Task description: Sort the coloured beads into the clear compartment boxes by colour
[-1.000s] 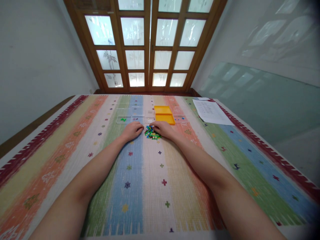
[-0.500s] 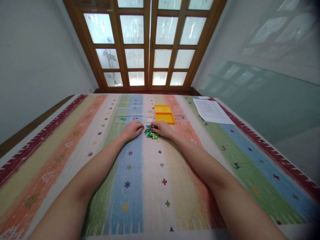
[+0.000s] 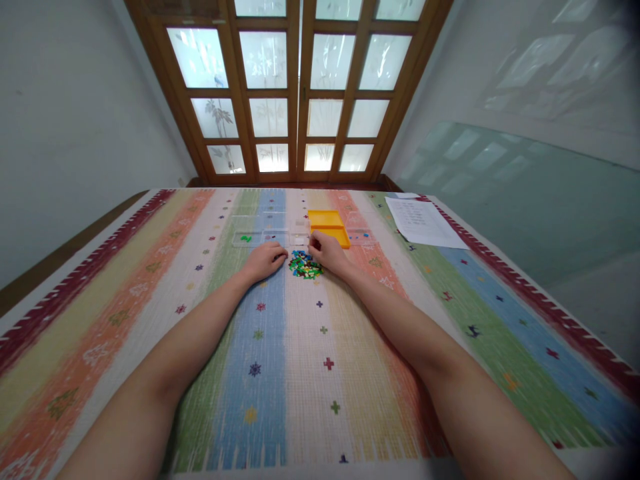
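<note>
Centrally on the tabletop [image 3: 307, 333]: one pile of small pieces [image 3: 304, 266]; beside it, your left hand [image 3: 265, 261], curled; at its far edge, your right hand [image 3: 327, 251], pinched; anything gripped, unclear. Best lift pieces singly.

Right hand [image 3: 327, 253] hides part of yellow box [image 3: 327, 218]; can't tell if it pinches anything. Loose pieces [image 3: 305, 265] too small to count. Paper [image 3: 425, 223] writing illegible. Doors [image 3: 294, 93] cut off at top.
</note>
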The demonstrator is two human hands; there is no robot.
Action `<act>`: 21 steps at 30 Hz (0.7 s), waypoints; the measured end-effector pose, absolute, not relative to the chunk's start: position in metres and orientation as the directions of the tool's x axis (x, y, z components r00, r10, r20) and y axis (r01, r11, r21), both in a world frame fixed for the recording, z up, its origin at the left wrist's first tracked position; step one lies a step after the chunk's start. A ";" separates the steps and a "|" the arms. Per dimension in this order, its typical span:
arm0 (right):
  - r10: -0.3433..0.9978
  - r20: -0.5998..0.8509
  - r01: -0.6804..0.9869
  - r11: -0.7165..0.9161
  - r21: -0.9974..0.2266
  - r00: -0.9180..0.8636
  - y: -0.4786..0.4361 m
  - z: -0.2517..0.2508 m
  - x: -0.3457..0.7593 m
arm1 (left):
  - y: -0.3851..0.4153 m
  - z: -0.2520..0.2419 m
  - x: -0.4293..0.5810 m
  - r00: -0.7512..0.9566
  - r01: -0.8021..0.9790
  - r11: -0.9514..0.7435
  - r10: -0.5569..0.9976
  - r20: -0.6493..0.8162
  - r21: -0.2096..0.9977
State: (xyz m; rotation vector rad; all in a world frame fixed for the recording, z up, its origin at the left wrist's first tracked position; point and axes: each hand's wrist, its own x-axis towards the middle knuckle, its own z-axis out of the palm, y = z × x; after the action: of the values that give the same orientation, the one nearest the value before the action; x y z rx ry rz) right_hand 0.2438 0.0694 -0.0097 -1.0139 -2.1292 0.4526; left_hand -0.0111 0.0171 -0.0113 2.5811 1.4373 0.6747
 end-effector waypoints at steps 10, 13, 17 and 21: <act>0.777 0.514 0.551 0.624 -0.554 -0.363 0.075 -0.008 0.253 | 0.017 -0.011 -0.011 0.453 0.783 -0.543 0.832 0.321 0.303; 0.757 0.508 0.550 0.650 -0.523 -0.412 0.073 -0.009 0.252 | 0.017 -0.011 -0.011 0.453 0.787 -0.542 0.832 0.321 0.295; 0.716 0.486 0.543 0.697 -0.468 -0.500 0.070 -0.012 0.248 | 0.016 -0.014 -0.009 0.424 0.803 -0.519 0.843 0.330 0.294; 0.605 0.446 0.481 0.796 -0.368 -0.659 0.068 -0.019 0.241 | 0.017 -0.016 -0.005 0.370 0.845 -0.460 0.872 0.321 0.273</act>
State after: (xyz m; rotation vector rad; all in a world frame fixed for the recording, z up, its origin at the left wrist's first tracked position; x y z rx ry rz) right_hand 0.2406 0.0678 -0.0186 -0.8036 -2.4208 0.2926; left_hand -0.0055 0.0167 -0.0162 2.5483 1.5982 0.6584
